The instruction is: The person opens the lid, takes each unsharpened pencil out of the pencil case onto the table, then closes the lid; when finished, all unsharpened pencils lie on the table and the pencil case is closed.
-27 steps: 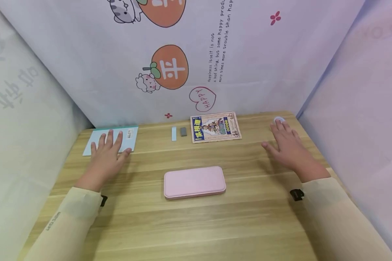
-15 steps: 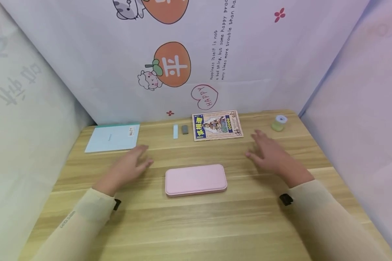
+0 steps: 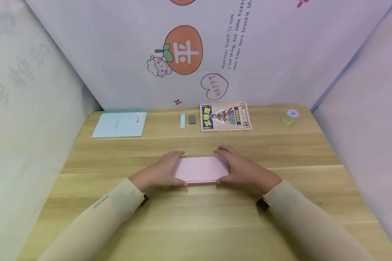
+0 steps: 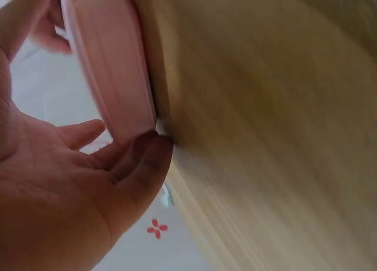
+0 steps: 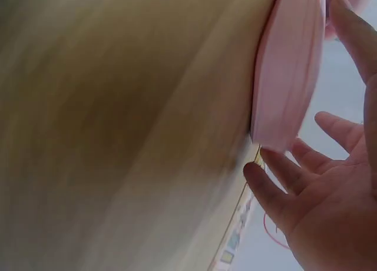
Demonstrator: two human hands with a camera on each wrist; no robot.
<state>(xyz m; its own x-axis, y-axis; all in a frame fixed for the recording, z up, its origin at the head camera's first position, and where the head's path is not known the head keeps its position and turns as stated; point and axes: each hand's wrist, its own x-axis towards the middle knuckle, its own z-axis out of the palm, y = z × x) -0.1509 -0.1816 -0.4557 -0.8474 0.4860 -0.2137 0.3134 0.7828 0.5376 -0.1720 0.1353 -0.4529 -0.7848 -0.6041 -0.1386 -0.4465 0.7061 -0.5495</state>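
Observation:
A pink, flat case with rounded corners (image 3: 200, 169), like a pencil case, lies on the wooden table in front of me. My left hand (image 3: 163, 169) holds its left end, with the thumb along the near edge and the fingers at the far edge. In the left wrist view, curled fingertips touch the case's side (image 4: 121, 76). At the opposite end, my right hand (image 3: 245, 170) spans the case the same way, thumb near and fingers far. The right wrist view shows its fingers (image 5: 283, 171) spread somewhat at the case's far corner.
Along the back edge lie a light blue notebook (image 3: 119, 125), a small pale blue strip (image 3: 182, 120), a grey block (image 3: 192, 119) and an illustrated booklet (image 3: 226, 116). A small green jar with a whitish lid (image 3: 290, 116) stands at right. Printed white cloth (image 3: 261, 54) walls three sides.
Both hands have come inward, the left from the notebook and the right from the jar, to the two ends of the pink case. The view has tipped down slightly.

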